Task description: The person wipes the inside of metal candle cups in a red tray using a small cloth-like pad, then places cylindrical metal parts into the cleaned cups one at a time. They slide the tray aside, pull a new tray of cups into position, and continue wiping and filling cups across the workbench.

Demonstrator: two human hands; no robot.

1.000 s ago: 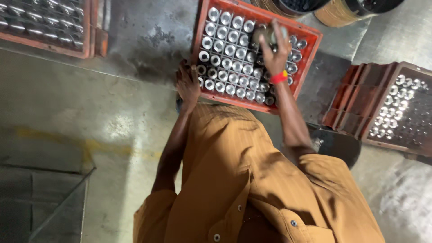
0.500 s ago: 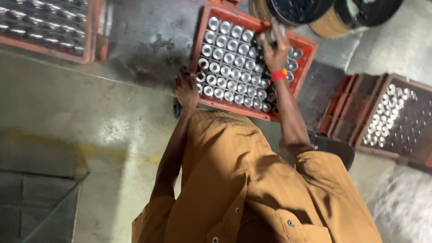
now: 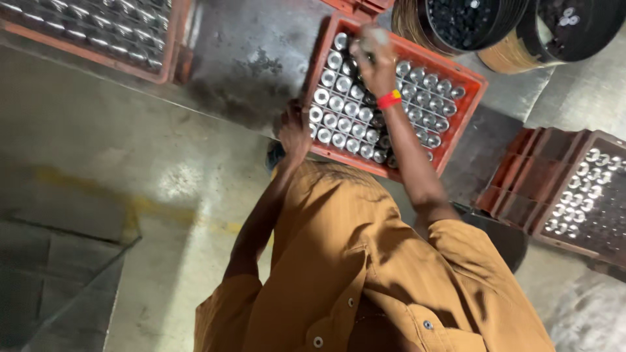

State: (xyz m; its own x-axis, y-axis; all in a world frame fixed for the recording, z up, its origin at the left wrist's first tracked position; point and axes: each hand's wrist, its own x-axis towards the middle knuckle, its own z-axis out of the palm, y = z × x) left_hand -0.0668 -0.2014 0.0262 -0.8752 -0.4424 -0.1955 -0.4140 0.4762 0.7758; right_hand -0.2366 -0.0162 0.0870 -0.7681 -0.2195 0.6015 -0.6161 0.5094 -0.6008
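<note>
Head view is angled steeply down over a brown shirt (image 3: 365, 274) toward a red plastic crate (image 3: 464, 124) set on the concrete floor (image 3: 130, 163) directly ahead of the person. The crate is packed with upright bottles (image 3: 345, 107), silver caps facing up in rows, their long axes vertical. The right hand (image 3: 375, 62), marked by a red wristband (image 3: 389, 100), is stretched over the far rows and is closed around a blurred pale object (image 3: 373, 38), apparently a bottle top; exactly what is gripped cannot be told. The left hand (image 3: 293, 133) is rested at the crate's near left rim, fingers curled on the edge, holding nothing that can be seen. The right hand is thus placed above the bottles, the left beside them. Further crates of capped bottles (image 3: 587, 195) are seen well apart to the right and upper left, and two round drums (image 3: 495, 26) stand beyond the crate.
</note>
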